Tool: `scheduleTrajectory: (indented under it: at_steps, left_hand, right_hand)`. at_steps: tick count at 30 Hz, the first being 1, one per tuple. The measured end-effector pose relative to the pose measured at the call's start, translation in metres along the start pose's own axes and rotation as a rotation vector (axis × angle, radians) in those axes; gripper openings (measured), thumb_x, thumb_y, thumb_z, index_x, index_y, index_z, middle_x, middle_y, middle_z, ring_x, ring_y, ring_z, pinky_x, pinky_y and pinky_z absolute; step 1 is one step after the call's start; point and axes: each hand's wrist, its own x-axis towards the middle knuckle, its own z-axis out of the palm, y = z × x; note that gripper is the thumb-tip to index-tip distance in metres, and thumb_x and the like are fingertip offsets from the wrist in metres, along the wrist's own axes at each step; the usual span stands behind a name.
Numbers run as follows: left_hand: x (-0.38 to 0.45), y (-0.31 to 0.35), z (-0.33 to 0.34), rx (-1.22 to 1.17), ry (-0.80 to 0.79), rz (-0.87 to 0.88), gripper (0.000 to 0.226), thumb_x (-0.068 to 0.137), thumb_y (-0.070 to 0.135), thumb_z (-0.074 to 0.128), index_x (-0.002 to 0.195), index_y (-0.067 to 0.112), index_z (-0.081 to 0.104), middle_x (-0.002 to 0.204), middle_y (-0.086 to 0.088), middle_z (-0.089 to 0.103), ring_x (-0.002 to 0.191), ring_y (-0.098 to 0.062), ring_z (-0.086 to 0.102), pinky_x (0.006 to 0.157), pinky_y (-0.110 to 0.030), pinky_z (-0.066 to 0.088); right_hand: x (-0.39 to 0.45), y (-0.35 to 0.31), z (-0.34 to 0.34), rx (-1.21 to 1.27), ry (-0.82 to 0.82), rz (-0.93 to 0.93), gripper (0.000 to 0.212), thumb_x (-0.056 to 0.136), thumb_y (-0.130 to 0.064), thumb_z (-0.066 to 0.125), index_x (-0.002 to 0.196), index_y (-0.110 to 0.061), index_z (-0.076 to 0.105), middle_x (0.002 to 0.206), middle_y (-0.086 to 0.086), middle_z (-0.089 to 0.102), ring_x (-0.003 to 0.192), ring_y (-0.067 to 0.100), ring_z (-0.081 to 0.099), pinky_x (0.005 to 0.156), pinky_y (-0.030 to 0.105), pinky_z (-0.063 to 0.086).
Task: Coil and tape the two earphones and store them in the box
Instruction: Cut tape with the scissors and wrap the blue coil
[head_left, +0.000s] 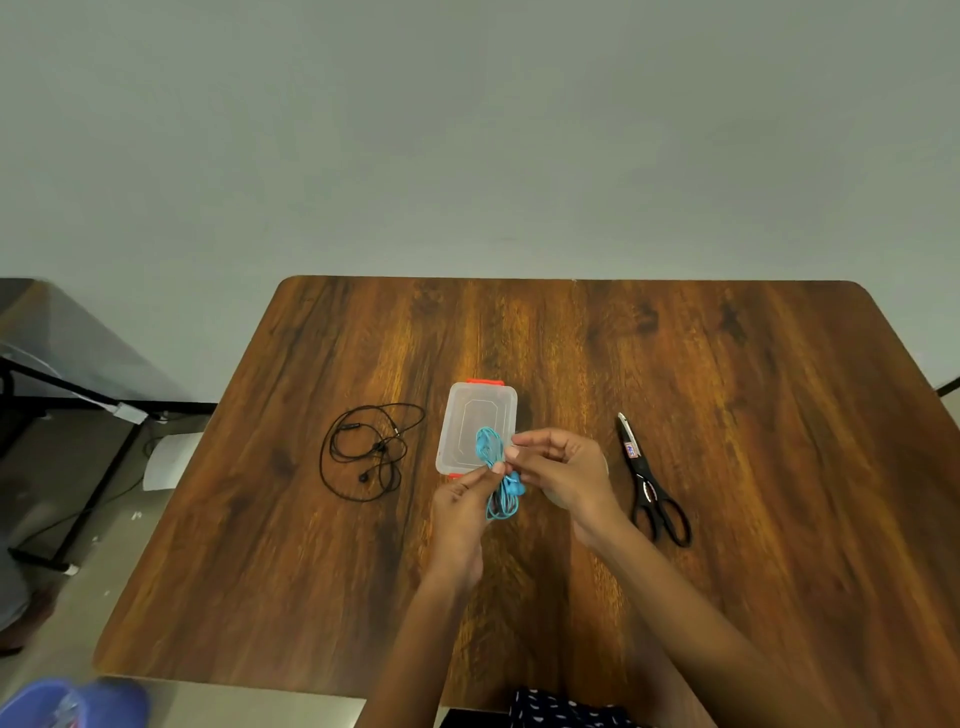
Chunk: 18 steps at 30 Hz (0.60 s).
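**Blue coil pinched in both hands, tape step pending**

Forearms come in from the near edge of the table (727, 467). Left hand (460, 512) pinches the waist of the blue earphones (500, 475) between thumb and fingertip; other fingers are curled under. Right hand (563, 470) is curled, its fingertips (514, 451) meeting the same waist from the other side. Can't tell whether it holds a tape strip; something pale shows behind the right wrist, unidentifiable.

Coil loops stick out beyond the fingertips over the box (477, 428) and hang below them toward the camera. Earbuds bunch just under the pinch.

Box: clear, red latches at both ends, lies just beyond the fingers; whether its lid is on is unclear. Black earphones (369, 452) lie loose and uncoiled well to the left of the left hand. Scissors (652, 483) are closed, to the right of the right hand.

Judgement, doing this step well:
- keep the left pinch fixed at the waist so the loops don't spring out
- wrap tape tight around the waist only, clear of the earbuds
- fold the coil short enough to fit the box

Writing: small label on the scissors near the pivot, red and blue print, too small to read. Nothing else legible.
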Motion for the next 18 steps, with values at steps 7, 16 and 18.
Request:
scheduleTrajectory:
  at_steps: [7, 16, 18]
  left_hand:
    - [-0.008, 0.01, 0.008, 0.08, 0.054, 0.073, 0.018, 0.087, 0.011, 0.065, 0.076, 0.021, 0.076, 0.089, -0.008, 0.075, 0.09, -0.022, 0.07, 0.082, -0.035, 0.056]
    - [-0.015, 0.004, 0.012, 0.324, 0.023, 0.251, 0.011, 0.09, 0.007, 0.061, 0.09, 0.004, 0.072, 0.088, -0.017, 0.072, 0.084, -0.025, 0.07, 0.074, -0.026, 0.055]
    - [-0.015, 0.001, 0.01, 0.396, 0.014, 0.27, 0.013, 0.091, 0.008, 0.061, 0.087, 0.004, 0.072, 0.085, -0.016, 0.072, 0.082, -0.026, 0.07, 0.072, -0.026, 0.054]
  right_hand:
    - [-0.009, -0.002, -0.001, -0.032, -0.02, -0.059, 0.02, 0.071, -0.012, 0.081, 0.089, -0.007, 0.072, 0.085, 0.006, 0.075, 0.082, 0.015, 0.072, 0.064, 0.019, 0.053]
    - [-0.009, -0.007, 0.002, -0.151, -0.048, -0.073, 0.013, 0.076, -0.014, 0.078, 0.087, -0.01, 0.073, 0.079, 0.003, 0.074, 0.076, 0.01, 0.071, 0.063, 0.015, 0.051]
    - [-0.008, -0.009, 0.0, -0.143, -0.042, -0.035, 0.014, 0.078, -0.016, 0.076, 0.089, -0.009, 0.072, 0.082, 0.004, 0.075, 0.077, 0.011, 0.071, 0.062, 0.017, 0.051]
